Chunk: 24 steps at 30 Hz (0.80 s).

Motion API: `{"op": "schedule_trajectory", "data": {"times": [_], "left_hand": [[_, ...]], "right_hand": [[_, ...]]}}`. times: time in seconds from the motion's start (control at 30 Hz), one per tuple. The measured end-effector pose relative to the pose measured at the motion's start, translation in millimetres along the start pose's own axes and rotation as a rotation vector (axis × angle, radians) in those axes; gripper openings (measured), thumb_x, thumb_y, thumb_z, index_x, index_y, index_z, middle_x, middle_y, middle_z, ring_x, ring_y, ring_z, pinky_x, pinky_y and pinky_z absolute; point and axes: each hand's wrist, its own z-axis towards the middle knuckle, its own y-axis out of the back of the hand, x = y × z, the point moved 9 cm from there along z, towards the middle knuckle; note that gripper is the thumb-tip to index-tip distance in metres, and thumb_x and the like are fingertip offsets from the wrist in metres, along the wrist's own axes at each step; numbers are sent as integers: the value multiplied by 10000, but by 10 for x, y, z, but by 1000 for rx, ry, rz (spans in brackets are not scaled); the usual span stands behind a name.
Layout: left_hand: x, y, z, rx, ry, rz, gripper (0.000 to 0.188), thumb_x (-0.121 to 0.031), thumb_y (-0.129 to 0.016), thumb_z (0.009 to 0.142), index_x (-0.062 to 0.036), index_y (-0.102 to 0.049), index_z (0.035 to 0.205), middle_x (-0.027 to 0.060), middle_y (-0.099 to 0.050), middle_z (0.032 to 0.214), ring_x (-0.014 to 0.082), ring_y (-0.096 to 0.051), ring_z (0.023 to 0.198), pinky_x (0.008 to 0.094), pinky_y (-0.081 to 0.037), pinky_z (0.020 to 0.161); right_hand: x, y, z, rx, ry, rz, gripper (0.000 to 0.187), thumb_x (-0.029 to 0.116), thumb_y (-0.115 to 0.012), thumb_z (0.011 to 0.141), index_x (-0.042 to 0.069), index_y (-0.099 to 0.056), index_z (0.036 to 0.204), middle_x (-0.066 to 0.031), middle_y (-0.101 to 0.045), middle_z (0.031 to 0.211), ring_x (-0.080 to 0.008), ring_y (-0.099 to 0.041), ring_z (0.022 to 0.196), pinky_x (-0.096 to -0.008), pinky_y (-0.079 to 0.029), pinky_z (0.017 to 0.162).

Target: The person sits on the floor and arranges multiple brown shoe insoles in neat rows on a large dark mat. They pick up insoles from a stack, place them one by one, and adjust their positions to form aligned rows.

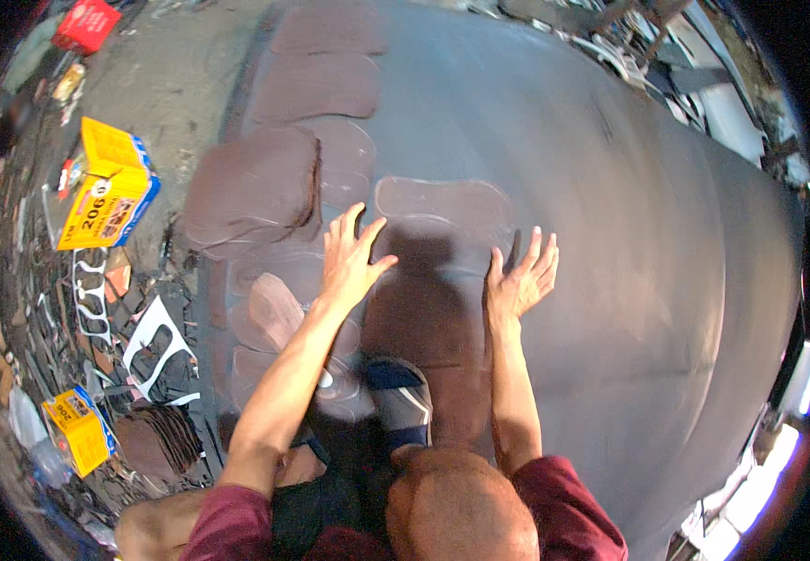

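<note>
My left hand [354, 257] has its fingers spread, with no object held in it. It is at the left end of a flat brown piece with rounded corners [442, 201], near a thick stack of similar brown pieces [251, 187]. My right hand [522, 276], its fingers also apart, is beside the right end of that piece; I cannot tell whether either hand touches it. More brown pieces [424, 323] lie in a column between my forearms, partly in shadow. Everything rests on a large dark sheet [611, 280].
My foot in a dark striped slipper [400, 402] rests on the sheet. A pinkish-brown, wood-like object [276, 309] lies left of my forearm. Yellow-and-blue containers [110, 192], white cut-out scraps [157, 346] and another brown stack [157, 439] are at left. A scrap pile [695, 79] stands far right.
</note>
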Motion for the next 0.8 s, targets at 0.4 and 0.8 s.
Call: {"op": "schedule_trajectory", "data": {"times": [0.4, 0.8], "left_hand": [[3068, 1481, -28, -264, 1009, 104, 708, -388, -854, 759, 5, -641, 1309, 239, -652, 1324, 360, -633, 1226, 430, -486, 1051], [2794, 1863, 190, -401, 680, 499, 452, -344, -898, 711, -86, -772, 1060, 176, -740, 1000, 377, -697, 1004, 456, -542, 917]], "right_hand": [[1476, -1201, 128, 506, 688, 190, 531, 451, -530, 1019, 290, -468, 1521, -33, -420, 1599, -312, -332, 1502, -554, -233, 1224], [-202, -373, -175, 503, 31, -37, 564, 370, -510, 1044, 124, -443, 1547, -168, -309, 1653, -369, -203, 1553, -595, -27, 1241]]}}
